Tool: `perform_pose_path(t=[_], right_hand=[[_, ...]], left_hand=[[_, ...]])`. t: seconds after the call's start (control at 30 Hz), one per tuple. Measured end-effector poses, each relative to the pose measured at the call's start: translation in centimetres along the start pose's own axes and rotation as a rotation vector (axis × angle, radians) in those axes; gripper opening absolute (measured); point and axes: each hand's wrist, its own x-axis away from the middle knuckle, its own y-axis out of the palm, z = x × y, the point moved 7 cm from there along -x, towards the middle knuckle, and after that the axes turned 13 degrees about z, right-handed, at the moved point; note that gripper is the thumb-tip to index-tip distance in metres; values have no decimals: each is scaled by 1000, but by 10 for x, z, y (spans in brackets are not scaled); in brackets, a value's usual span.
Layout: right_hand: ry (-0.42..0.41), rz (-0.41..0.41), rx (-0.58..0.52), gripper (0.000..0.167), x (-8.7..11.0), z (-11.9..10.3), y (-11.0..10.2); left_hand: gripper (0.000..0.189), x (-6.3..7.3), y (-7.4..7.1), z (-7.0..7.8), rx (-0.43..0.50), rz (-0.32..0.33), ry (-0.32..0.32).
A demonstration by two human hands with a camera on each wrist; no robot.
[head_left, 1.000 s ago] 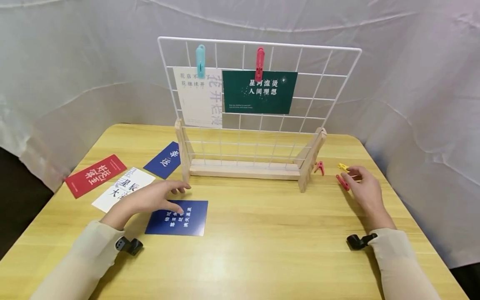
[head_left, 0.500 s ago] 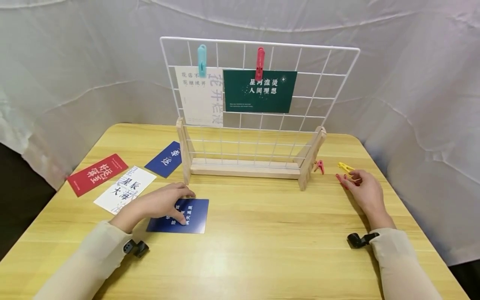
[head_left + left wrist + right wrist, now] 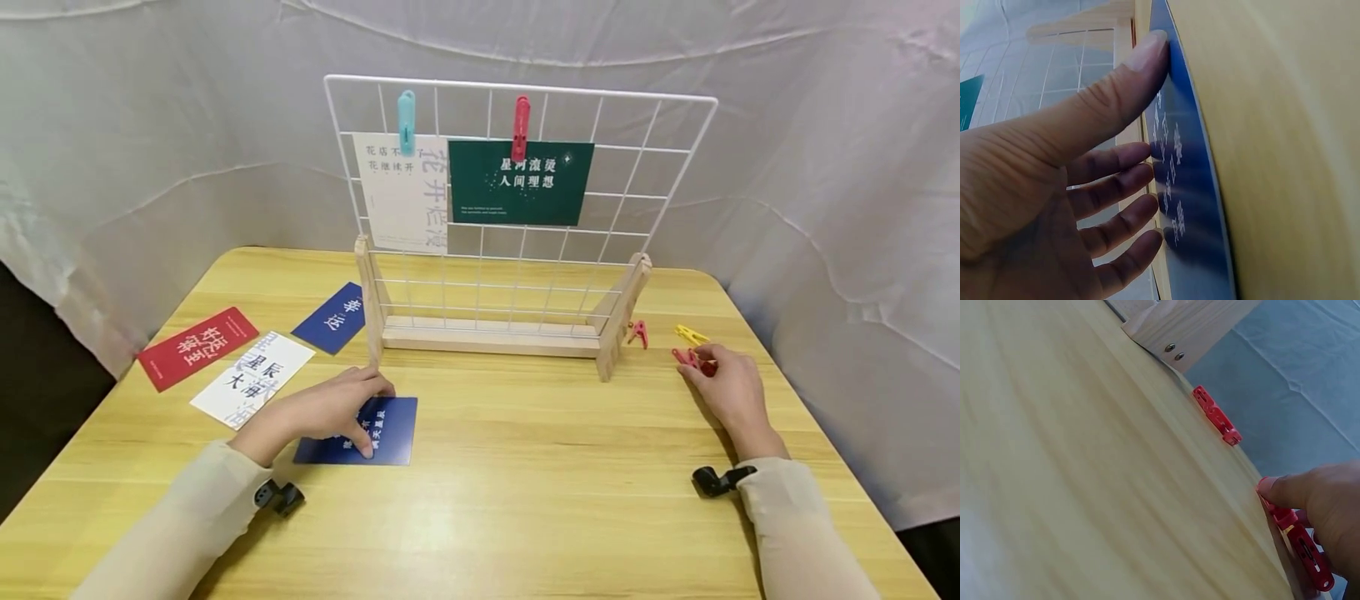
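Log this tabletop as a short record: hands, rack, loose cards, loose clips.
Left hand: touching a blue card lying on the table
Right hand: pinching a red clip
Rack: white wire grid on a wooden stand
Clipped on rack: white card with turquoise clip; green card with upper red clip
Other loose cards: red card; loose white card; second blue card
Other loose clips: yellow clip; another red clip beside the stand

Pale cloth (image 3: 847, 167) hung around a wooden table (image 3: 525, 517) shows a curtained booth.
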Motion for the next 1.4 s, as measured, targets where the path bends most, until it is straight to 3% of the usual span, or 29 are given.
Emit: perform_pose_path(t=[0.3,0.73,1.07,1.4], right_hand=[[40,-26,21,48,4,2,2],[4,-21,23,35,3,-4,4],[12,-25,17,35,4,-5,5],[-17,-2,16,33,-1,-10,6]], left_hand=[[70,-2,3,-1,20,-17,-24],[60,-6,1,-3,75,47,68],[44,-12,-11,-4,150,103,25],[38,-10,-21,-7,203,82,-1]])
